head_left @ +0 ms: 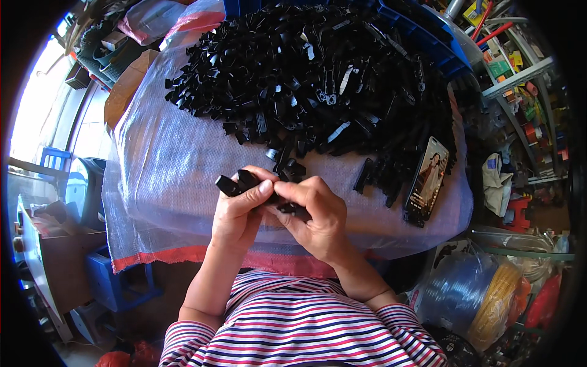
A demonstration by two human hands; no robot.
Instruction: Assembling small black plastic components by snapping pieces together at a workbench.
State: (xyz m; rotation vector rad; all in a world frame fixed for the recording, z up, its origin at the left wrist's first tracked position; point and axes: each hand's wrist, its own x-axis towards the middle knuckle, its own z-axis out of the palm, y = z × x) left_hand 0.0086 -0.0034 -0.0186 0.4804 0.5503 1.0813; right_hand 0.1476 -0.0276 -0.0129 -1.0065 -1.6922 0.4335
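Note:
Both my hands meet over the near part of a table covered with a white woven sheet (pixel 177 165). My left hand (pixel 241 202) is closed round black plastic parts (pixel 230 185), whose blunt ends stick out to its left. The fingers of my right hand (pixel 315 211) pinch at the same black pieces, and a dark end (pixel 293 210) shows below them. How the pieces fit together is hidden by my fingers. Just beyond my hands, a few loose black parts (pixel 290 166) lie at the edge of a large heap of black plastic parts (pixel 293 79).
A phone (pixel 427 180) with a lit screen leans on black parts at the right. Behind the heap stands a blue crate (pixel 422 37). Shelves (pixel 520 76) of goods and wrapped rolls (pixel 465 293) are at the right. A blue stool (pixel 119 278) stands at the lower left.

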